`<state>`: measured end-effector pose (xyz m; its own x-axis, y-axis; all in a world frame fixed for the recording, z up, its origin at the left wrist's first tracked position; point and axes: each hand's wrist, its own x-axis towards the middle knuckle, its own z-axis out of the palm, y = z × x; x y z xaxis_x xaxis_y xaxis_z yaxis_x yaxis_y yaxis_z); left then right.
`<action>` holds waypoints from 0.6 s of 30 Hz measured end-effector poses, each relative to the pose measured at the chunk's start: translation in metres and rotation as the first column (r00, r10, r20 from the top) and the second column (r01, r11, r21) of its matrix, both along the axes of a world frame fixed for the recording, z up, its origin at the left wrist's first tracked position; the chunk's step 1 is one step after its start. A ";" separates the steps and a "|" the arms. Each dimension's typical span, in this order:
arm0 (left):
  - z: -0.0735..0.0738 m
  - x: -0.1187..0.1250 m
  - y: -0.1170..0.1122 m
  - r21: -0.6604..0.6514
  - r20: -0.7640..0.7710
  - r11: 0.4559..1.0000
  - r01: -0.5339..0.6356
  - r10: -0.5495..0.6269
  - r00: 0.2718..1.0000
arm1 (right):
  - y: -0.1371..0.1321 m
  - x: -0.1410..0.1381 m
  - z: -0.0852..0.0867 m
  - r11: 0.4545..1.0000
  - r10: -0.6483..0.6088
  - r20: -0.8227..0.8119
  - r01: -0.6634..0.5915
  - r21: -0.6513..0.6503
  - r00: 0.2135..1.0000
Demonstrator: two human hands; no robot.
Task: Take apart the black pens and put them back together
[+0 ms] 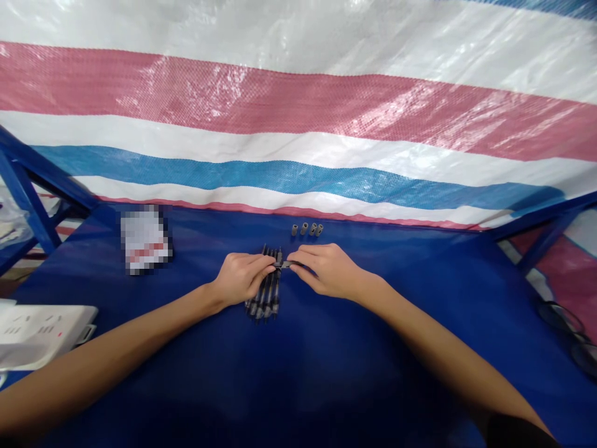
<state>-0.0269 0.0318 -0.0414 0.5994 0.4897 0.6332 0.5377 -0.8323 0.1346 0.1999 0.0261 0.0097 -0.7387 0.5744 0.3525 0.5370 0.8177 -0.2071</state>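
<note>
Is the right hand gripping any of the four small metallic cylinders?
No, the four cylinders sit apart from the right hand, on the blue table near the striped sheet.

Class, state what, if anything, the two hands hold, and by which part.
A slim dark piece, perhaps two joined: the left hand pinches its left end, the right hand its right end.

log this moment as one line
left hand | right hand: both pinching small dark part | nearby: pen-like sticks | beyond: four small cylinders
</note>
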 end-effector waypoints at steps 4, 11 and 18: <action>0.000 0.000 0.000 0.008 -0.006 1.000 0.010 -0.010 1.000 | 0.001 -0.001 -0.003 0.999 0.012 0.001 -0.012 0.042 1.000; -0.002 -0.001 0.000 0.005 -0.046 1.000 0.004 -0.004 0.999 | 0.001 -0.003 -0.016 0.991 -0.006 0.096 -0.007 0.133 0.995; -0.001 0.001 -0.002 0.029 -0.059 0.999 -0.016 0.018 0.998 | 0.000 -0.004 -0.017 0.983 0.015 0.155 -0.043 0.179 0.988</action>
<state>-0.0264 0.0294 -0.0422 0.6283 0.4824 0.6104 0.5579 -0.8262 0.0786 0.1958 0.0263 -0.0074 -0.8070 0.4890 0.3309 0.5265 0.8497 0.0282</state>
